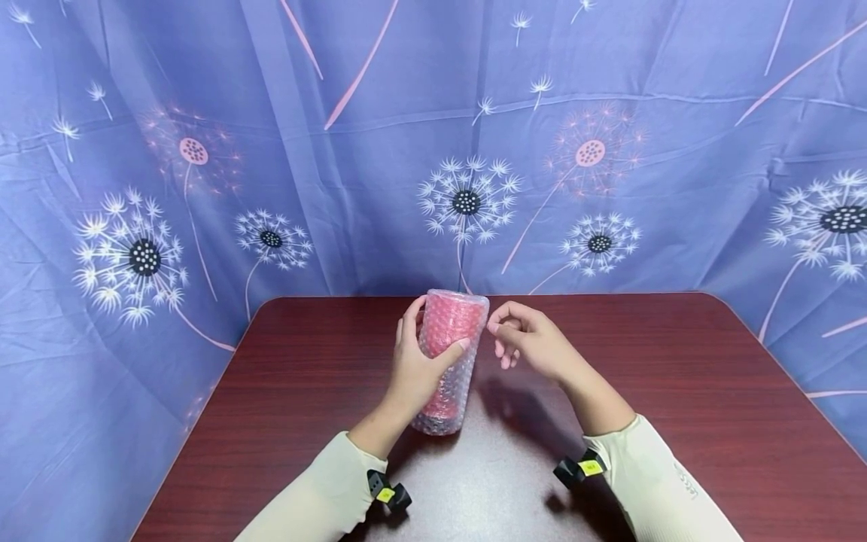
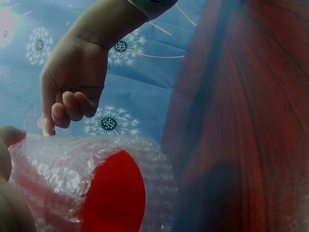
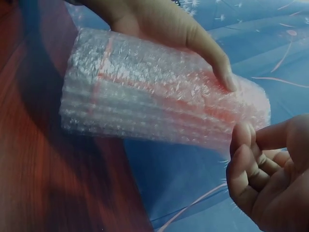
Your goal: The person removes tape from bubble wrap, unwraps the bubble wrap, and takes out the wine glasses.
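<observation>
A red cylinder-like object (image 2: pixel 116 193) is wrapped in clear bubble wrap (image 1: pixel 447 391), and the bundle is held tilted over the table. My left hand (image 1: pixel 416 369) grips it from the left side, thumb across the front and fingers round the back. On the other side, my right hand (image 1: pixel 531 339) pinches at the wrap's upper right edge with thumb and index finger, its other fingers curled. In the right wrist view the fingertips (image 3: pixel 241 137) meet at the wrap's edge; the exact bit between them is hidden. The red end shows through the wrap's opening in the left wrist view.
A dark red wood-grain table (image 1: pixel 305 361) lies under the hands. Behind and beside it hangs a blue curtain (image 1: pixel 379 188) with dandelion prints. Black devices with yellow labels (image 1: pixel 589 467) sit on both wrists, over pale sleeves.
</observation>
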The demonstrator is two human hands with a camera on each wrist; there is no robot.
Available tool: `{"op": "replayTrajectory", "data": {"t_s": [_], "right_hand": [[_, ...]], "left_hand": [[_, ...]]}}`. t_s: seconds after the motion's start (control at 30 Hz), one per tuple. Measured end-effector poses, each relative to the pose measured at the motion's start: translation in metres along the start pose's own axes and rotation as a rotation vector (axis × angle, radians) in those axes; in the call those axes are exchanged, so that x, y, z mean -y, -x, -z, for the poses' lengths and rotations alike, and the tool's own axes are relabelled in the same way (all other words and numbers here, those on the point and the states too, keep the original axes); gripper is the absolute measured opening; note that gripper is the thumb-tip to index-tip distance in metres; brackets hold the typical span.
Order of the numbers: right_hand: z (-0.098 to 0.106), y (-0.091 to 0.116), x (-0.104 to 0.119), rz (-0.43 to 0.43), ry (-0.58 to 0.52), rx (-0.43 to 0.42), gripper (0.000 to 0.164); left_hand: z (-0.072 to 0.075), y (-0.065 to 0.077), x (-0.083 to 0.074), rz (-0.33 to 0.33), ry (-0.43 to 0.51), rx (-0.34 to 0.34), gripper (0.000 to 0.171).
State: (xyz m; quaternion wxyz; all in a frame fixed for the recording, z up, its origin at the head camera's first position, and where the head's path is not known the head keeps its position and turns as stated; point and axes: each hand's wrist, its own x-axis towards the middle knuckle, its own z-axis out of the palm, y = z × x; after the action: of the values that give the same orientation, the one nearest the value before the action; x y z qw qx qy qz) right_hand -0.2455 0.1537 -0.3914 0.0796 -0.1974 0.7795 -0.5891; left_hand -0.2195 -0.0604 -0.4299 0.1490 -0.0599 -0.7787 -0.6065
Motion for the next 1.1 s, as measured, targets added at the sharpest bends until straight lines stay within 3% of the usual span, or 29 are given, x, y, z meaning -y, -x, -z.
{"op": "replayTrajectory", "data": {"t_s": [0.33,0.6,1.1], "right_hand": [[0.0013,-0.0013,-0.0001,-0.056,-0.132,0.050,0.013],[-0.0002,-0.0023,-0.0002,-0.045,-0.057,0.034,0.023],[-0.0039,-0.0018,-0.0014,-0.071,-0.015,0.059,0.021]], "left_hand": [[0.0014,-0.0018,0.0034,0.010,-0.003,0.010,0.091],[0.0006,-0.0003,0.0008,0.011,-0.008,0.050,0.093],[-0.0012,0.0008,0.0017,0.037,-0.080,0.073,0.096]]}}
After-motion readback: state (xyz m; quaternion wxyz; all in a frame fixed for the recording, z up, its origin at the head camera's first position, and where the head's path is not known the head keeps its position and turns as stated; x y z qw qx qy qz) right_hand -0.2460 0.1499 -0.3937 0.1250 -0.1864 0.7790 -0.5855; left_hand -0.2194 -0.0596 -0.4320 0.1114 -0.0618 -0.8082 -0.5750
